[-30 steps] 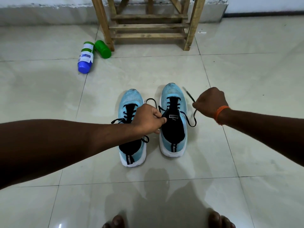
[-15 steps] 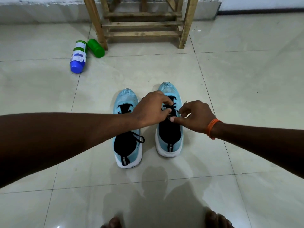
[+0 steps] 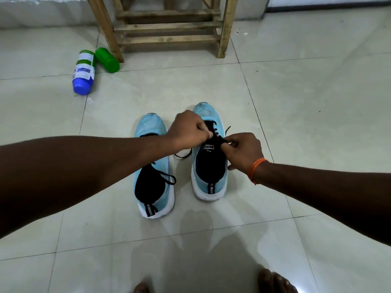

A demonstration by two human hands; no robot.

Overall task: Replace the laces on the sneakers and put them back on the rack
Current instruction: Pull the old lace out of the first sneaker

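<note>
Head view: the left hand (image 3: 188, 132) and right hand (image 3: 241, 151) sat close together above the right sneaker (image 3: 208, 112), each pinching its black lace (image 3: 220, 141). The sneaker stood on the floor (image 3: 317, 102), long axis toe-first toward the rack (image 3: 169, 25) ahead.

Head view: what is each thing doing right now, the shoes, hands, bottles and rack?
Left hand, pinching the lace.
Right hand, pinching the lace.
Right sneaker, on floor, lace untied.
Left sneaker, on floor, lace ends loose.
Blue-capped bottle, lying down.
Green bottle, lying down.
Rack, standing, no sneakers on visible shelves.
</note>
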